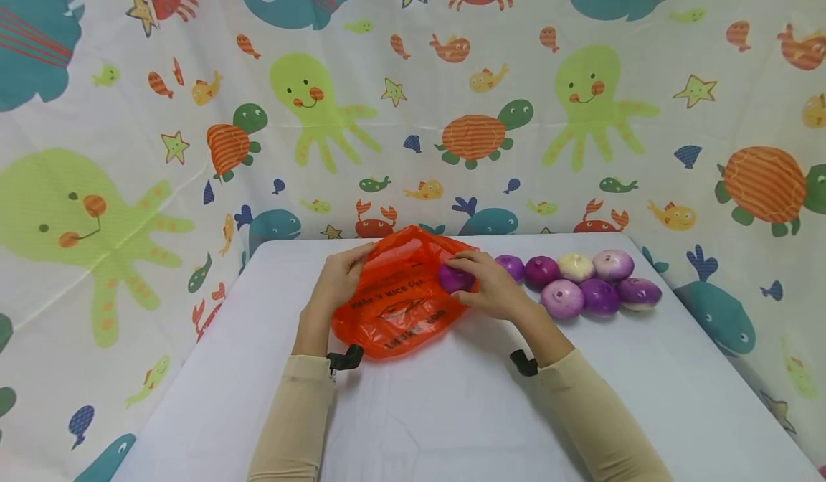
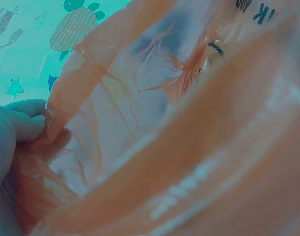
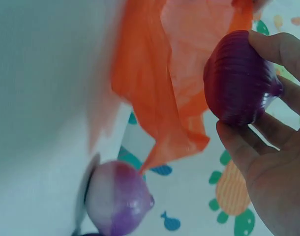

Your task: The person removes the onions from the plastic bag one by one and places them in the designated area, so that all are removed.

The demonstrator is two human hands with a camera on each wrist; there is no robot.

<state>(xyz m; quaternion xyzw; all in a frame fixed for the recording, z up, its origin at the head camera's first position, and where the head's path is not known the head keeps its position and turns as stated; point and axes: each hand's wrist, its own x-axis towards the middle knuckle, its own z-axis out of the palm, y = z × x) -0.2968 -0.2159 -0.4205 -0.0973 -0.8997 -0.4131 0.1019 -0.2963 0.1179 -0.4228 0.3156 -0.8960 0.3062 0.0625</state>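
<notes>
An orange plastic bag (image 1: 400, 303) with dark printing is spread above the table, its mouth partly open. My left hand (image 1: 340, 275) pinches the bag's edge between thumb and fingers, as the left wrist view shows at the bag's rim (image 2: 66, 105). My right hand (image 1: 493, 285) grips a dark purple onion (image 3: 241, 78) between thumb and fingertips. In the head view that onion (image 1: 454, 278) is right at the bag's right side; in the right wrist view it hangs before the bag's opening (image 3: 189, 64).
Right of the bag, several onions, such as a pale purple onion (image 1: 563, 300) and a whitish onion (image 1: 576, 267), sit in two rows on the white table (image 1: 452, 410). A curtain (image 1: 413, 109) printed with sea animals hangs behind and at the sides.
</notes>
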